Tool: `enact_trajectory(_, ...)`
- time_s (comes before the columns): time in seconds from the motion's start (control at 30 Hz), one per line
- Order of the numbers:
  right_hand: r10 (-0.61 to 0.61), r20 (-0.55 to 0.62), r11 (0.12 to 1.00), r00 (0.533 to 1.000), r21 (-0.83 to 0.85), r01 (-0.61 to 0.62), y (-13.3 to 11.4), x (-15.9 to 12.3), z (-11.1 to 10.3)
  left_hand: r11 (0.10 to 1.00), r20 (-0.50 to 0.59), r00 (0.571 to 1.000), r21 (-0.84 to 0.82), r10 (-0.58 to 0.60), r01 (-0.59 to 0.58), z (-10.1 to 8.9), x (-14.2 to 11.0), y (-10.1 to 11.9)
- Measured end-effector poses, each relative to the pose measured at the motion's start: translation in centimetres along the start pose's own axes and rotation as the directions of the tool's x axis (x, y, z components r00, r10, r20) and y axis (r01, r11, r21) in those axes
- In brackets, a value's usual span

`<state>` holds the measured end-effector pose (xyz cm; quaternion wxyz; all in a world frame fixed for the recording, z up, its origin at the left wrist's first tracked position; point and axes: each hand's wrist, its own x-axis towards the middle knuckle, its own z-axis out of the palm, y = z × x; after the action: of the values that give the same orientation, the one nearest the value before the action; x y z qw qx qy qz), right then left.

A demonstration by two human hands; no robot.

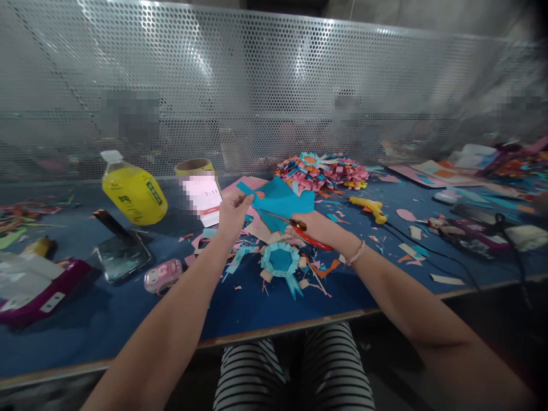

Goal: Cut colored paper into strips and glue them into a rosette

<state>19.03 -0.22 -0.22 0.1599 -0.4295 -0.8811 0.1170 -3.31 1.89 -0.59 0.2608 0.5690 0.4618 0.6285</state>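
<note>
Our left hand [233,214] pinches a flat blue paper sheet [280,200]; our right hand [310,225] grips red-handled scissors [299,228], thin blades touching the sheet's edge, above the blue desk [257,308].

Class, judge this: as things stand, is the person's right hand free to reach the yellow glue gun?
Probably not yet: the right hand holds red-handled scissors, though the glue gun lies unobstructed just beyond it.

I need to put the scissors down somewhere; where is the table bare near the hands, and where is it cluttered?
Bare blue table lies along the near edge, below the blue paper rosette. More lies between the pink toy and the left hand. Scraps crowd around the right hand holding red scissors, toward the glue gun.
</note>
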Motion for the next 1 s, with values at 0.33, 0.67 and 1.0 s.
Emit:
enact_trajectory(0.33, -0.018, 0.031, 0.997, 0.999, -0.081, 0.020, -0.6, -0.3, -0.9, 0.997, 0.011, 1.000, 0.072, -0.010, 0.010, -0.2, -0.2, 0.5)
enact_trajectory(0.67, -0.086, 0.079, 0.994, 0.993, -0.056, 0.091, -0.5, -1.0, -0.9, 0.994, -0.036, 0.999, 0.110, 0.009, -0.005, -0.3, -0.2, 0.5)
enact_trajectory(1.0, 0.215, -0.223, 0.550, 0.951, 0.832, 0.071, -0.7, 1.1, 1.8, 0.987, -0.078, 0.991, -0.128, -0.108, 0.097, 1.1, -0.8, 0.1)
